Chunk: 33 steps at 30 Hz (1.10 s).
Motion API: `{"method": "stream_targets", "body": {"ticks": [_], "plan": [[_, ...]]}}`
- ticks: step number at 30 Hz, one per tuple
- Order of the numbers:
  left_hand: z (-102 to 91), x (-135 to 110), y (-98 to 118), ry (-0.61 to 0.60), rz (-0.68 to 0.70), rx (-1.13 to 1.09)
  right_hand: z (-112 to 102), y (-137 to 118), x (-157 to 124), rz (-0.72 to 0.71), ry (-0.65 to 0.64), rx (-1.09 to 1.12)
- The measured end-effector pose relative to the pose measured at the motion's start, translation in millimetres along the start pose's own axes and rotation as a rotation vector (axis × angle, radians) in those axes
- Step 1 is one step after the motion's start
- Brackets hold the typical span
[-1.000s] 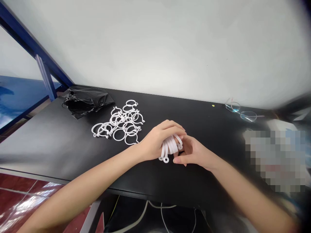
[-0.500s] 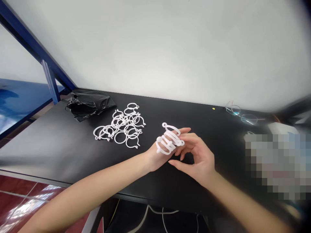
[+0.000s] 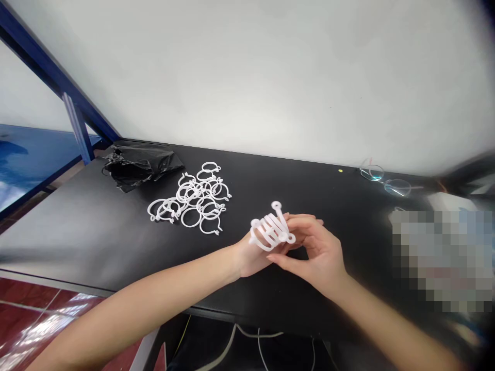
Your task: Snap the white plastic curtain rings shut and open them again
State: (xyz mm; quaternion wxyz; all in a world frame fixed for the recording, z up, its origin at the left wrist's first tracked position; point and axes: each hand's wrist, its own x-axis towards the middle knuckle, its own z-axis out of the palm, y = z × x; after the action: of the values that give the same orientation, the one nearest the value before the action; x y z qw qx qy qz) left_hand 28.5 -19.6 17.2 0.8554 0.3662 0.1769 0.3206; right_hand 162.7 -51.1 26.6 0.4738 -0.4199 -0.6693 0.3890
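Several white plastic rings [image 3: 271,230] are threaded over the fingers of my left hand [image 3: 255,257], which is turned palm up above the black table [image 3: 96,237]. My right hand [image 3: 317,252] sits against it from the right, fingertips curled and pinching at the ring stack. A loose pile of the same white rings [image 3: 191,198] lies on the table to the left of both hands, untouched.
A crumpled black plastic bag [image 3: 137,165] lies at the table's back left. Clear glasses [image 3: 382,178] rest at the back right by the white wall. A blurred patch covers the right side. Blue metal frame bars stand at the far left. Cables hang below the front edge.
My left hand turned over from palm down to palm up, lifting the stacked rings into view. My right hand shifted from under the rings to pinching them from the right.
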Motion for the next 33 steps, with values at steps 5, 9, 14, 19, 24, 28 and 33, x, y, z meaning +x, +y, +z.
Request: {"method": "stream_targets", "body": {"ticks": [5, 9, 14, 19, 24, 28, 33], "plan": [[-3.7, 3.0, -2.1, 0.072, 0.004, 0.224, 5.1, 0.3, -5.6, 0.001, 0.116, -0.050], [-5.4, 1.3, 6.5, 0.134, 0.109, 0.371, -2.7, -3.9, -1.2, 0.078, 0.032, 0.121], [-15.0, -4.5, 22.1, 0.083, 0.256, 0.807, -12.3, -7.9, 7.6, 0.279, -0.104, 0.285], [-15.8, -8.6, 34.4, 0.032, 0.215, 1.038, -18.8, -4.6, 9.7, 0.394, -0.240, 0.408], [-12.2, -7.3, 30.7, -0.083, 0.166, 0.779, -23.8, -4.4, 11.3, 0.453, -0.431, 0.503], [-15.9, -8.1, 27.3, -0.092, 0.186, 0.924, -22.3, -3.3, 12.9, 0.485, -0.418, 0.561], [-19.6, -8.2, 26.6, -0.107, 0.184, 1.026, -17.0, -0.3, 9.8, 0.541, -0.350, 0.601]]}}
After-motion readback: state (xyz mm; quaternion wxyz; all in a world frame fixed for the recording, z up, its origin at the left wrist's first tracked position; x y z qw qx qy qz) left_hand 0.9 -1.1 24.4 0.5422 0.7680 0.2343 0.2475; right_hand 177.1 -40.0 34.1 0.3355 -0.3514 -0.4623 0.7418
